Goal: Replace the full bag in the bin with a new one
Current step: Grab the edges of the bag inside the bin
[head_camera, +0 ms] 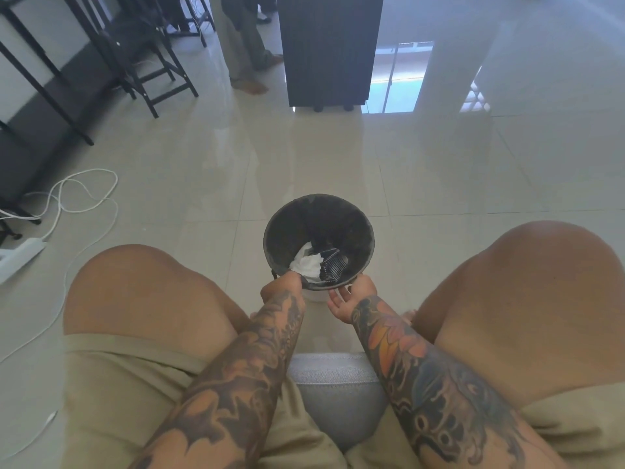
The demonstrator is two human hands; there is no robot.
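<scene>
1. Your left hand (pixel 282 288) is covering the near left stretch of the bin's rim, and its fingertips are disappearing over the edge of the black bag (pixel 351 238), so you cannot tell how they are gripping.
2. The bin (pixel 313 294) itself is hiding almost wholly under the bag; only a pale sliver is showing between your two hands.
3. Your right hand (pixel 351 297) is blocking the rim just beyond it; whether it is touching the bag cannot be told.
4. The white and striped waste (pixel 321 264) just beyond your left hand is lying too crumpled to identify.
5. A person (pixel 247 45) standing far beyond your hands is being cut off by the top edge.
</scene>
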